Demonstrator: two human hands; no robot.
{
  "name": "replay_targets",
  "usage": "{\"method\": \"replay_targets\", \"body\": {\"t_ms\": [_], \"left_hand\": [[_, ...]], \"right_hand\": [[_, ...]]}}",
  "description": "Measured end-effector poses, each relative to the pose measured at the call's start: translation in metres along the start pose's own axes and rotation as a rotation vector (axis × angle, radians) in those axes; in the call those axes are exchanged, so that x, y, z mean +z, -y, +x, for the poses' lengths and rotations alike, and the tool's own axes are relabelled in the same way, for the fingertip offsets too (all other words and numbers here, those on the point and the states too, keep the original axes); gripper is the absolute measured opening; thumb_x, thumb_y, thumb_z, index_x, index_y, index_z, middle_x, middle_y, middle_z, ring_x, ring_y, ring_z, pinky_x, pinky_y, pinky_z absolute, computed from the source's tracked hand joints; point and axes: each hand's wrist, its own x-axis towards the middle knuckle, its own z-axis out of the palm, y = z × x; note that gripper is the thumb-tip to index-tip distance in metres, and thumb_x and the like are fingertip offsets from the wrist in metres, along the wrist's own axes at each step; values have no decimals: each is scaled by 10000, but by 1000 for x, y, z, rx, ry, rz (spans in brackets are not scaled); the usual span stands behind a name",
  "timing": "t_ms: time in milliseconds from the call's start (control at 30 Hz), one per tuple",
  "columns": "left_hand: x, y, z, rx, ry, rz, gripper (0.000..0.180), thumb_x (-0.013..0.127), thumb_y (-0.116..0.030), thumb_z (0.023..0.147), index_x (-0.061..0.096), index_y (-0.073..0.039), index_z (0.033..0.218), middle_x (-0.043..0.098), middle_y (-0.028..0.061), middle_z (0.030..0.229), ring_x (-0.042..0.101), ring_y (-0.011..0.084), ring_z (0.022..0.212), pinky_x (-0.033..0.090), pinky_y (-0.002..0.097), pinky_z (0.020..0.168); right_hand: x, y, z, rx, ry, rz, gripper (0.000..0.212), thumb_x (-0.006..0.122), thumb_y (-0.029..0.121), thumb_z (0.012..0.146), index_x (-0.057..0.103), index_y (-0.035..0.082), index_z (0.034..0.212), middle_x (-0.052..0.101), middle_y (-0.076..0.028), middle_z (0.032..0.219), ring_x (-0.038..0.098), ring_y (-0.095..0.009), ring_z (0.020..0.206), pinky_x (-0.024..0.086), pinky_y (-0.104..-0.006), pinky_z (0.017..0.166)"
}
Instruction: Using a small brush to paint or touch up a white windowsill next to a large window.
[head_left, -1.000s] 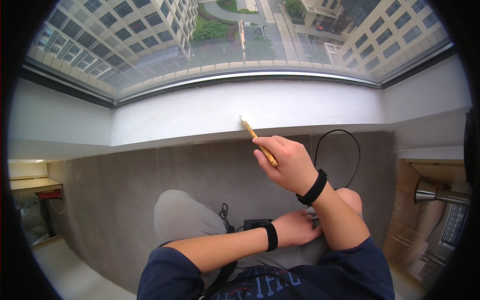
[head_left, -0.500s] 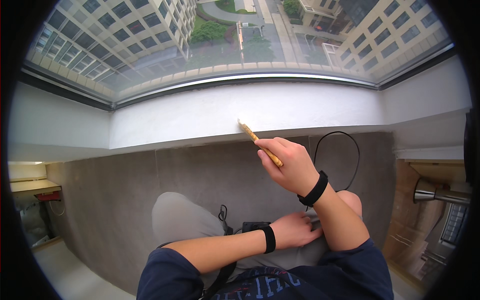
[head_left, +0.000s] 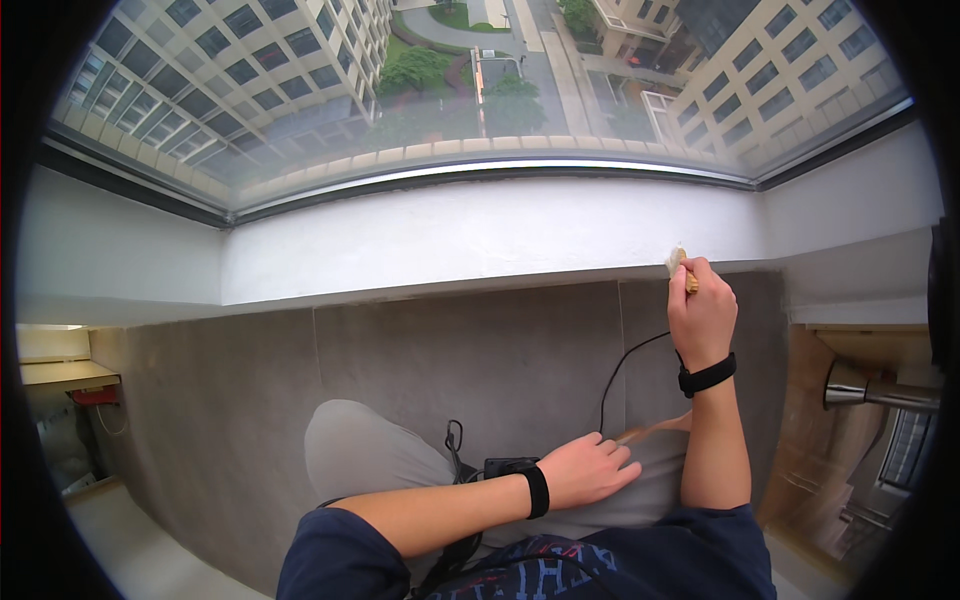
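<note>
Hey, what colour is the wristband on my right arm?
The wristband is black; it shows best in the head view.

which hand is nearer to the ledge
The right: the right hand, gripping the brush, is by the near edge of the ledge, toward its right end. The left hand is well back, over the trousers.

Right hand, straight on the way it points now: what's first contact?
Most likely the white sill ahead of the right hand, with the wooden-handled brush leading; it may already be touching. Depth is unclear in this view; if it passes above the sill, the dark window frame comes next.
</note>
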Motion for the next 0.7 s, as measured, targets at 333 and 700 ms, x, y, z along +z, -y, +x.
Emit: {"method": "replay_targets", "body": {"t_ms": [333,700], "left_hand": [[-10,-4,-3,-61,-41,28,389,603,-213,918,609,-47,1270,639,91,1066,665,221,916,503,334,773],[1,-13,28,118,-76,37,113,617,-177,895,600,-82,954,606,85,1073,645,204,985,508,318,728]], "right_hand": [[25,99,-30,-434,336,746,173,665,178,979,688,41,1082,738,-137,931,717,-335,824,577,-416,706],[-15,19,-11,-23,147,514,177,640,112,982,702,-6,1099,720,-202,920,704,-376,829,554,-400,739]]}}
